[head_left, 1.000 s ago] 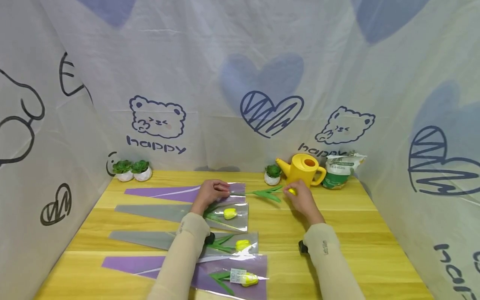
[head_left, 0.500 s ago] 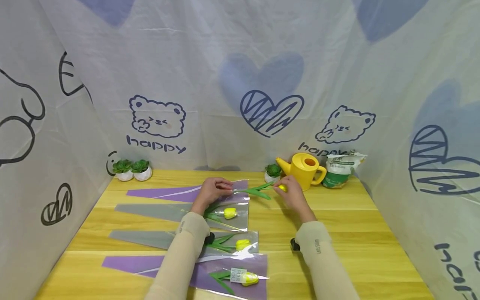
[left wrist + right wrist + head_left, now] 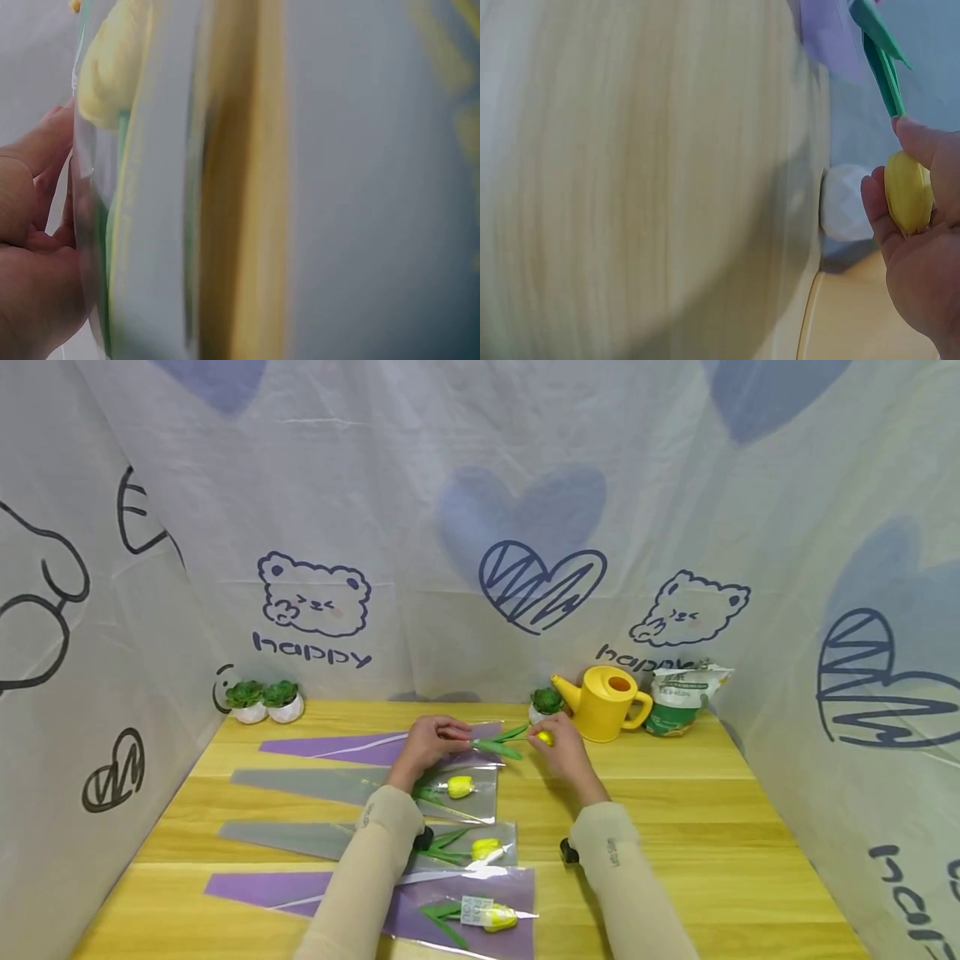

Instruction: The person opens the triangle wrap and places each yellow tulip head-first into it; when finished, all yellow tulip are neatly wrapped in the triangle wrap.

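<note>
A yellow tulip (image 3: 544,737) with green leaves (image 3: 501,745) is held by my right hand (image 3: 561,749), which pinches the bloom (image 3: 908,191). Its stem end lies at the mouth of the far purple sleeve (image 3: 352,747). My left hand (image 3: 431,740) grips the clear open edge of that sleeve; in the left wrist view its fingers (image 3: 34,247) hold clear film (image 3: 94,187). Three other sleeves lie nearer me, each with a yellow tulip inside: a grey one (image 3: 461,787), a second grey one (image 3: 486,848) and a purple one (image 3: 498,917).
On the wooden table (image 3: 712,827) a yellow watering can (image 3: 609,702), a green-and-white bag (image 3: 681,700) and a small potted succulent (image 3: 546,704) stand at the back right. Two more succulents (image 3: 264,700) stand at the back left. Printed cloth walls enclose three sides.
My right hand has carried the tulip leftward, so its stem and leaves now reach the mouth of the far purple sleeve. My left hand has stayed at the sleeve's edge.
</note>
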### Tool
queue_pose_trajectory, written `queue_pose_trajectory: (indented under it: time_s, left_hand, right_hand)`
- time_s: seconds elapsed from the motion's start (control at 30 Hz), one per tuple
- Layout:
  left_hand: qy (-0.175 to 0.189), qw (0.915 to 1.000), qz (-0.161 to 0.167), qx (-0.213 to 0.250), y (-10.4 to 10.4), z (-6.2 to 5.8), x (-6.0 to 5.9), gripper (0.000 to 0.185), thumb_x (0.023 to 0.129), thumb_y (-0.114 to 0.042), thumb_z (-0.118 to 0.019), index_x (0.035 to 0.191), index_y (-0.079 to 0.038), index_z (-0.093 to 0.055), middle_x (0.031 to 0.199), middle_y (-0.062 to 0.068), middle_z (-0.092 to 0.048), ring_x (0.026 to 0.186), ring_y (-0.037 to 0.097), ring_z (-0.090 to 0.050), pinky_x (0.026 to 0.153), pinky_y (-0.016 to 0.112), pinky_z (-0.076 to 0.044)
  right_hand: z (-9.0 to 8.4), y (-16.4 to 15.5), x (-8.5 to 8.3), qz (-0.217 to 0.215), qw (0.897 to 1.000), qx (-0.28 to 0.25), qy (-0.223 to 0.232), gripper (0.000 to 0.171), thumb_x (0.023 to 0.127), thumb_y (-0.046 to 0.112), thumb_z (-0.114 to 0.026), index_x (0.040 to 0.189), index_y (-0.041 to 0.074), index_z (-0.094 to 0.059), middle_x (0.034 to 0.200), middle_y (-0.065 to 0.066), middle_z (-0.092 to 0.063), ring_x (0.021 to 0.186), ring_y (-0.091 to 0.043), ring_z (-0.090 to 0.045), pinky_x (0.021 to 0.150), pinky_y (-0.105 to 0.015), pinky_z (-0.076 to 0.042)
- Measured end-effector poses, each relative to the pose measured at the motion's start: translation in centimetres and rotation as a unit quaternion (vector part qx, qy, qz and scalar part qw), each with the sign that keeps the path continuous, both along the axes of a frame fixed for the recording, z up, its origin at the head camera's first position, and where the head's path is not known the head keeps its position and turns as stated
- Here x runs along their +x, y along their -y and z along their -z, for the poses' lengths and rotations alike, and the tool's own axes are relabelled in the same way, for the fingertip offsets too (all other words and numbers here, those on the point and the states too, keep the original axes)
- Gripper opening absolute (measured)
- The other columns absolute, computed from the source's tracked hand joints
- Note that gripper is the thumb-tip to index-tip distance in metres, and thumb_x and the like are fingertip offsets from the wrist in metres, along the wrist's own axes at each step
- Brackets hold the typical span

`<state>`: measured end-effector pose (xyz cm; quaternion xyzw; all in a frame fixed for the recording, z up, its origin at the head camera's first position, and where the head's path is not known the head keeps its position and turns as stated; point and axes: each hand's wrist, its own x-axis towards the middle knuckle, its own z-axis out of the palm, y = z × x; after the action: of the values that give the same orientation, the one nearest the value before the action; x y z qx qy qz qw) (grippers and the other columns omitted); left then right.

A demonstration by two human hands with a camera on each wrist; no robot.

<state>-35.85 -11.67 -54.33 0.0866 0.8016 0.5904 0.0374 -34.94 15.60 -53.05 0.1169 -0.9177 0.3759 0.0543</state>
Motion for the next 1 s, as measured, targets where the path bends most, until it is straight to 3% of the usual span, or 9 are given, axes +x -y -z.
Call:
queue_pose_trajectory:
  time_s: [0.63, 0.87, 1.0]
  left_hand:
    - [0.011, 0.9999, -0.003, 0.007, -0.2, -0.1, 0.1, 0.033, 0.086, -0.003, -0.083, 0.117, 0.001, -0.075, 0.103, 0.011, -0.081, 0.091, 0.017, -0.077, 0.074, 0.019, -0.057]
    - [0.004, 0.9998, -0.005, 0.017, -0.3, 0.1, 0.0, 0.030, 0.086, -0.002, -0.083, 0.115, 0.000, -0.076, 0.103, 0.014, -0.080, 0.091, 0.020, -0.077, 0.077, 0.026, -0.060]
    - [0.005, 0.9998, -0.006, 0.016, -0.5, 0.1, 0.1, 0.031, 0.085, -0.001, -0.083, 0.115, 0.000, -0.076, 0.101, 0.011, -0.081, 0.088, 0.015, -0.077, 0.075, 0.022, -0.059]
  right_hand:
    - [0.4, 2.0, -0.1, 0.011, 1.000, -0.006, 0.012, 0.014, 0.102, 0.016, -0.067, 0.106, 0.006, -0.075, 0.119, -0.015, -0.058, 0.116, -0.033, -0.056, 0.107, -0.050, -0.046]
    - [0.5, 3.0, 0.0, 0.007, 1.000, -0.011, 0.003, 0.012, 0.100, 0.015, -0.069, 0.103, 0.006, -0.076, 0.119, -0.016, -0.059, 0.116, -0.034, -0.057, 0.107, -0.049, -0.047]
    - [0.5, 3.6, 0.2, 0.007, 1.000, -0.028, 0.011, 0.009, 0.100, 0.013, -0.069, 0.100, 0.006, -0.075, 0.117, -0.014, -0.058, 0.115, -0.033, -0.058, 0.107, -0.050, -0.047]
